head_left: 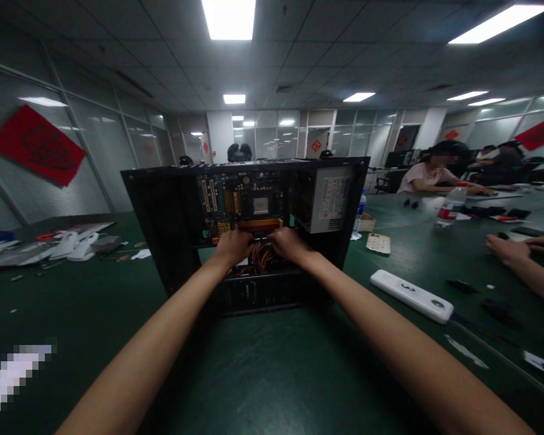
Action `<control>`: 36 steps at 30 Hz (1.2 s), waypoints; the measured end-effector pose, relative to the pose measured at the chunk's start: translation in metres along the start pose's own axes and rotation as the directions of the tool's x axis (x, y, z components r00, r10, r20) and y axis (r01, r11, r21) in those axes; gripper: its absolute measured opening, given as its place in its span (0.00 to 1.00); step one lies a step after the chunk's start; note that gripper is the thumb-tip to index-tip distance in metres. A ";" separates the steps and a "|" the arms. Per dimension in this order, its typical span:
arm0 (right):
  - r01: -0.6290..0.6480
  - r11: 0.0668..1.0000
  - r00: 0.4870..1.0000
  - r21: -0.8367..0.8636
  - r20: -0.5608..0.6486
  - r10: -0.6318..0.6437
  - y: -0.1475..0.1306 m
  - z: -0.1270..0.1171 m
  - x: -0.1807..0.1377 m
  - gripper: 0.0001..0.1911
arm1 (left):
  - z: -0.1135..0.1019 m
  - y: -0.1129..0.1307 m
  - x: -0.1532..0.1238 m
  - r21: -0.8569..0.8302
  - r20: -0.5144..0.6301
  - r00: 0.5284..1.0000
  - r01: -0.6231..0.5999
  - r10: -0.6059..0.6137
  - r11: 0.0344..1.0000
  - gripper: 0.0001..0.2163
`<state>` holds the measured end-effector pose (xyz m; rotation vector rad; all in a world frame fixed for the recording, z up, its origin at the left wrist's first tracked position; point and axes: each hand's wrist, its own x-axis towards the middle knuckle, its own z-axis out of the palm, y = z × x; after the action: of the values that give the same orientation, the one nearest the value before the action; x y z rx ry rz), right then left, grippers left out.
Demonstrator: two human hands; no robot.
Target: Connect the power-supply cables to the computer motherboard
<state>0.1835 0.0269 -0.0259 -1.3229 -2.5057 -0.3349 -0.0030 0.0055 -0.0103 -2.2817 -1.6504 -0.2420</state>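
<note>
- On the green table, straight ahead, a black PC case stood w/ its open side facing the person.
- Circuit board was upright at the back of the case, w/ pale slots to the L & a silver square nr the middle.
- Reddish strip w/ yellowish edges ran along the board's lower part, between the 2 hands.
- L hand: inside the case at the strip's L end, fingers curled in; couldn't tell the finger gap or if they had hold of it.
- R hand: at the strip's R end, fingers bent too; tips too dark & small to tell gap or grip.
- Coloured wires bunched just below, between the hands.
- Power box, grey w/ white label, sat in the case's upper R corner.
- R of the case: phone, white power strip marked 3, red-label bottle.
- Far R edge: a co-worker's hands on the table, well apart from the case.
- L side: pile of papers & small parts.
</note>
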 end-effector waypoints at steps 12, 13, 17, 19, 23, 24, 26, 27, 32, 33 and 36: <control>-0.010 1.000 1.000 -0.013 0.025 0.011 0.000 0.000 0.002 0.14 | 0.001 0.002 0.002 0.010 -0.005 1.000 -0.004 0.004 1.000 0.17; -0.014 1.000 1.000 -0.013 0.024 0.014 0.000 0.001 0.003 0.14 | 0.002 0.002 0.002 0.008 -0.008 1.000 -0.001 0.001 1.000 0.17; -0.025 1.000 1.000 -0.007 0.017 0.025 0.000 0.004 0.004 0.14 | 0.003 0.001 0.002 -0.006 -0.016 1.000 0.016 -0.017 1.000 0.17; -0.029 1.000 0.999 -0.001 0.012 0.029 0.000 0.006 0.005 0.14 | 0.004 0.000 0.003 -0.010 -0.022 0.999 0.031 -0.031 0.999 0.16; -0.038 0.999 0.999 0.016 0.009 0.038 0.001 0.009 0.007 0.15 | 0.005 -0.001 0.004 -0.017 -0.032 0.998 0.046 -0.047 0.999 0.16; -0.041 0.999 0.999 0.020 0.011 0.041 0.001 0.009 0.008 0.15 | 0.006 -0.002 0.004 -0.021 -0.030 0.999 0.044 -0.045 0.999 0.16; -0.049 0.998 0.999 0.024 0.015 0.049 0.001 0.009 0.008 0.15 | 0.007 -0.002 0.004 -0.033 -0.025 0.999 0.032 -0.033 0.999 0.15; -0.053 0.998 0.998 0.024 0.017 0.053 0.001 0.009 0.008 0.15 | 0.007 -0.002 0.005 -0.041 -0.022 0.999 0.023 -0.024 0.999 0.15; -0.056 0.998 0.998 0.024 0.022 0.055 -0.001 0.004 0.006 0.14 | 0.005 -0.004 0.003 -0.081 -0.015 1.000 0.000 -0.001 0.997 0.15; -0.055 0.998 0.998 0.024 0.021 0.054 -0.001 0.003 0.006 0.14 | 0.005 -0.005 0.003 -0.085 -0.015 1.000 -0.002 0.000 0.996 0.15; -0.054 0.998 0.998 0.026 0.015 0.054 -0.002 0.002 0.005 0.14 | 0.003 -0.006 0.001 -0.086 -0.013 1.000 -0.012 0.011 0.996 0.15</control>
<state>0.1791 0.0301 -0.0260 -1.3849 -2.4721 -0.2807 -0.0083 0.0090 -0.0123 -2.3465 -1.6501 -0.3300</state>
